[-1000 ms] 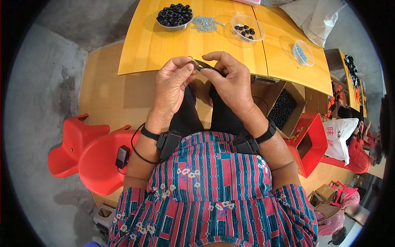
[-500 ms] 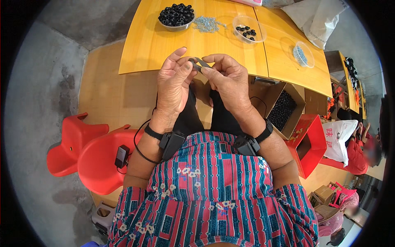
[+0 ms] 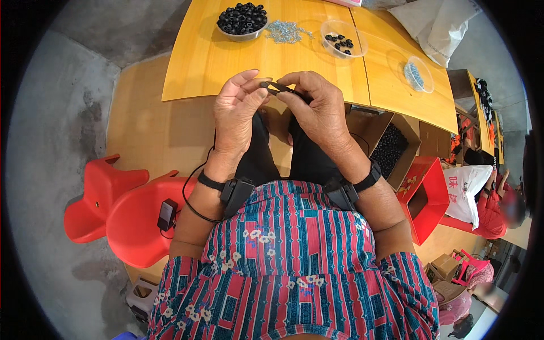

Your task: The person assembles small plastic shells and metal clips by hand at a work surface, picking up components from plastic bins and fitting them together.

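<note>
Close to the table's near edge, my left hand (image 3: 237, 110) pinches a small dark round part (image 3: 264, 84) between thumb and fingertips. My right hand (image 3: 317, 107) is closed on a dark two-pronged tool (image 3: 279, 88), which looks like tweezers or small pliers. Its prongs reach left toward the part at my left fingertips; whether they touch it is too small to tell. Beyond my hands on the yellow table (image 3: 226, 73) stands a clear bowl heaped with black round parts (image 3: 242, 21). Beside it lies a loose pile of small shiny metal pieces (image 3: 284, 32).
A clear tub (image 3: 354, 48) with several black parts and a smaller tub (image 3: 418, 76) of small bluish pieces stand to the right. Below the table are an open carton (image 3: 411, 133) of dark parts and a red box (image 3: 430, 192). Red chairs (image 3: 136, 221) stand left; people sit far right.
The tool has turned slightly in my right hand, and its dark prongs now show as a narrow V. My right wrist has shifted a little to the right.
</note>
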Motion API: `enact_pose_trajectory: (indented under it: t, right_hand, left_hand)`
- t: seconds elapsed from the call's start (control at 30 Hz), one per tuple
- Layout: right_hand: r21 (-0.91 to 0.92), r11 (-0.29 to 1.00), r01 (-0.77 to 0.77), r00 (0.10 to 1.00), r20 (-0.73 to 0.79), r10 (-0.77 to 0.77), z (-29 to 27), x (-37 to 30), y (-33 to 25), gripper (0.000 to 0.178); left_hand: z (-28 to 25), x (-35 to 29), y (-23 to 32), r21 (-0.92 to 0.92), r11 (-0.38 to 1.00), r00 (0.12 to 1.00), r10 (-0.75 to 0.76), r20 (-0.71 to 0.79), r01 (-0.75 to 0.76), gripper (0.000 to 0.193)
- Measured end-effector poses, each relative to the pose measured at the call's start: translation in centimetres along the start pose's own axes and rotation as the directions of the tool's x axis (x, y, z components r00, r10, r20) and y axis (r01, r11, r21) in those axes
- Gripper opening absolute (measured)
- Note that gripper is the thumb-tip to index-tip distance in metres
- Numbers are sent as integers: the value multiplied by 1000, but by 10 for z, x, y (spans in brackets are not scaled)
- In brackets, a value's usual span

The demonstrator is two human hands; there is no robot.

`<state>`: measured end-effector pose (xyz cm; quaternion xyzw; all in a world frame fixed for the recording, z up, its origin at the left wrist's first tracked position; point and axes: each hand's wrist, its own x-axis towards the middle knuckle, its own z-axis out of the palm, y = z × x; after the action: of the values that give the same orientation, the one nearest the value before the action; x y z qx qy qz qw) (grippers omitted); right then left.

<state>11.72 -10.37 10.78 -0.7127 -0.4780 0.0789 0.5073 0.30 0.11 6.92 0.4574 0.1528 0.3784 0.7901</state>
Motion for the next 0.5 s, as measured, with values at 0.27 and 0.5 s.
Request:
enact_pose_trajectory:
  t: [0.27, 0.5]
  right_hand:
    - [278, 941, -194, 981, 73, 180, 2, 2, -1, 17]
    - [390, 900, -192, 981, 59, 184, 5, -1, 5, 16]
  left_hand:
    - [-2, 0, 0, -5, 1000, 1000, -9, 12, 9, 33]
    - [0, -1, 1, -210, 971, 993, -119, 8, 118, 33]
